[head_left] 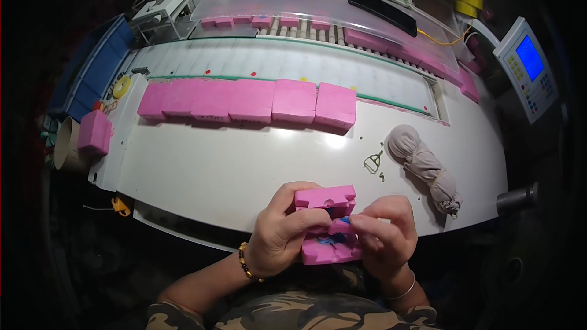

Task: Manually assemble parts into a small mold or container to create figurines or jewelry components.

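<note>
Close in front of my body, my left hand (278, 235) is closed round a pink rubber-like mould (324, 197), its thumb pressed into the gap. The mould is spread apart, and blue material (333, 239) shows in its hollow. At its right side my right hand (389, 229) is closed, with thumb and fingertips pinching the mould's inner part next to a bit of blue. Whether those fingertips also grip the blue is hidden. A small green looped piece (372, 162) lies on the white table beyond, among dark crumbs.
Several pink blocks (251, 99) stand in a row along the far side of the white table (202, 165). A tied grey cloth bundle (425, 168) lies at right. Farther right is a keypad display (527, 64). One pink block (95, 132) sits at left near a blue bin (92, 67).
</note>
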`<state>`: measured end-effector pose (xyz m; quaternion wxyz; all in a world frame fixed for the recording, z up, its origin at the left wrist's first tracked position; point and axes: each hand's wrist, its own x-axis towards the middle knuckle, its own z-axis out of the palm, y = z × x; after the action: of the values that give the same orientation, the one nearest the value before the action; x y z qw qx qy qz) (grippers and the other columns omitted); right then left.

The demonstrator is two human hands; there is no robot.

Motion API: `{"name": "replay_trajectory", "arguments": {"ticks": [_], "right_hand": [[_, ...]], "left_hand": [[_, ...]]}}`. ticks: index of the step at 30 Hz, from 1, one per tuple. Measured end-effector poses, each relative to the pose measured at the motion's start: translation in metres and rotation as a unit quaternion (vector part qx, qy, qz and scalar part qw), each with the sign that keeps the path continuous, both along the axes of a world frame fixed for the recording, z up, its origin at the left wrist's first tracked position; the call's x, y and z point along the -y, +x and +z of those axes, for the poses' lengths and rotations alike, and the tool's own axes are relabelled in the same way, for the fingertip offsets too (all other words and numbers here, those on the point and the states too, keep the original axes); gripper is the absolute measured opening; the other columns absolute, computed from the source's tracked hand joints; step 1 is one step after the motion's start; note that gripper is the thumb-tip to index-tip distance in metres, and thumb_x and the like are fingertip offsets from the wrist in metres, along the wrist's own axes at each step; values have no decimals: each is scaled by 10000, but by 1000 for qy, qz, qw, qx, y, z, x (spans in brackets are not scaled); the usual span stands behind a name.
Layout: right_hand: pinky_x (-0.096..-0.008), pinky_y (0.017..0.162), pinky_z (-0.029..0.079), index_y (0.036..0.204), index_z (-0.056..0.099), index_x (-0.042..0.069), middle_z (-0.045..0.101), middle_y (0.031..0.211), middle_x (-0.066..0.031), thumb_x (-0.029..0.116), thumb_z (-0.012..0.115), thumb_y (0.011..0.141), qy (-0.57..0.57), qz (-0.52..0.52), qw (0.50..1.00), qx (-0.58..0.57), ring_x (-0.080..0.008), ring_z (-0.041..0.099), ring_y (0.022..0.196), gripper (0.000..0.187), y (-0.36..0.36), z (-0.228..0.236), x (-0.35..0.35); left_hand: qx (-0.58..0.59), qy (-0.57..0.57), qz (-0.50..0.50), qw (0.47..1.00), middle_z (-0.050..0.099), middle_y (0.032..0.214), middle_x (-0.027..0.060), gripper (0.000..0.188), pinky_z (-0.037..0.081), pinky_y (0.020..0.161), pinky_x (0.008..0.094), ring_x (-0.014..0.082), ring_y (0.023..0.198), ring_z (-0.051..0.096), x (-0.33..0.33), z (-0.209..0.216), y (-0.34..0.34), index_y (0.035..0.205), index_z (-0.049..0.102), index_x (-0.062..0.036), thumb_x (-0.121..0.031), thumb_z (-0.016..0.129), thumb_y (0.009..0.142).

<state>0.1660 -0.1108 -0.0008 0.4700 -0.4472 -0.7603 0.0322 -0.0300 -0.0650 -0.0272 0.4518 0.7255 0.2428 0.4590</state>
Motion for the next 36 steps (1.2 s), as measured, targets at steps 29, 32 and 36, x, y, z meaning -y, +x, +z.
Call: {"name": "replay_trajectory", "arguments": {"ticks": [29,32,36], "right_hand": [[-284,842,537,1053,590,-33,612,1031,-108,-123,642,803,-336,5,883,-328,-158,626,956,271,26,2,10],[-278,799,547,1060,592,-29,611,1033,-113,-134,642,786,-300,18,926,-230,-160,636,908,299,27,3,1],[-293,727,552,1063,607,1,613,1031,-136,-146,651,718,-192,32,977,-92,-206,650,835,377,11,11,-9]], "left_hand": [[-247,-59,-127,959,436,1298,152,953,440,994,373,265,1167,488,-25,18,-4,1405,366,-61,-311,907,661],[-227,-61,-140,962,432,1306,153,954,439,998,373,269,1175,487,-26,17,-5,1407,364,-61,-308,907,662],[-197,-77,-130,969,440,1212,184,971,408,1000,457,369,1135,483,-25,7,-7,1428,354,-157,-340,885,635]]}}
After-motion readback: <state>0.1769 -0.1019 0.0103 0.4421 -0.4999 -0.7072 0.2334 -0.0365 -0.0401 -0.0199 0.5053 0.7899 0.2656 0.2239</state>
